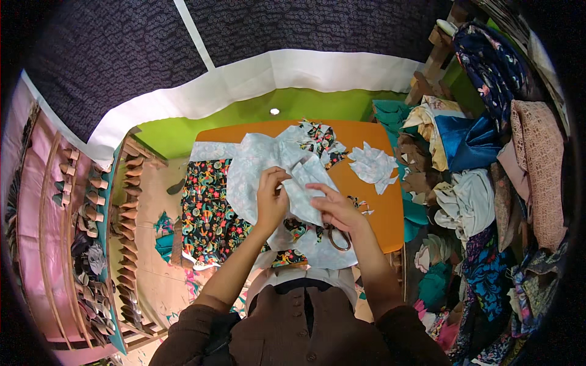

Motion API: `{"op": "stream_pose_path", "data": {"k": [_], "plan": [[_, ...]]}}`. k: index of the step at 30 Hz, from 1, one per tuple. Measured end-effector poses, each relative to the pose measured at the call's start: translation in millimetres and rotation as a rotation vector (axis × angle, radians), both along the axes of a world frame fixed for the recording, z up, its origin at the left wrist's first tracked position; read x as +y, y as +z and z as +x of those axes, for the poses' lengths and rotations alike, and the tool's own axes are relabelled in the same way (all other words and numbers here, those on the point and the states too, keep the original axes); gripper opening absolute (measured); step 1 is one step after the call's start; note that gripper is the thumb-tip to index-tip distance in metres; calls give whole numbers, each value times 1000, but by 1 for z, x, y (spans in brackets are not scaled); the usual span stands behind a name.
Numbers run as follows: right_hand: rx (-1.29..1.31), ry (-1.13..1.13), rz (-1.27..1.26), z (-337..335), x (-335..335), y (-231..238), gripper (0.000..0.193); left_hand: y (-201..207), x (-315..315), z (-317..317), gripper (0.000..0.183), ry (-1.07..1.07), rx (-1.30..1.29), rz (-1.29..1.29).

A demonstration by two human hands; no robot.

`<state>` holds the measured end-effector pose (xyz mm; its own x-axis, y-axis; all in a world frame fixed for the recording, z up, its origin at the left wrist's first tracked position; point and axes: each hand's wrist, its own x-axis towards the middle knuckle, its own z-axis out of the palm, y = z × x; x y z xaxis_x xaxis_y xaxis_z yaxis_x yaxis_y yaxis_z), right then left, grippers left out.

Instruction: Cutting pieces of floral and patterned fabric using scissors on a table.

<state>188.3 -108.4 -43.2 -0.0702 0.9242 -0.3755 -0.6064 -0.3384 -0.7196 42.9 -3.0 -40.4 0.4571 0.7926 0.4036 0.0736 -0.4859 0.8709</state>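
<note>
A pale blue-white piece of patterned fabric (249,163) lies loosely folded over the middle of the orange table (379,215). My left hand (272,198) is on it, with its fingers curled and pinching the cloth. To the right, my right hand (337,208) hovers at the folded edge, fingers apart and apparently holding nothing. A dark scissor handle (340,240) shows just below the right hand; the blades are hidden. Black floral fabric (204,198) spreads under and left of the pale piece, and more of it shows near my body.
Pale fabric scraps (373,166) sit at the table's right. A heap of assorted cloth (467,204) rises beyond that side. Racks of wooden shoe forms (128,235) stand at left. A dark curtain with a white border (274,70) hangs at the far side.
</note>
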Motion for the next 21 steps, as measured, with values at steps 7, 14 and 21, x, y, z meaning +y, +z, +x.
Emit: {"op": "stream_pose_path", "data": {"k": [7,14,21], "plan": [[-431,123,56,-14,-8,-36,46,-30,-13,-15,41,-254,-531,-1426],[-431,259,78,-24,-28,-45,55,-58,-26,-36,33,-434,-576,-1571],[-815,234,-88,-35,-37,-36,61,-66,-32,-40,22,-504,-186,-1543]]}}
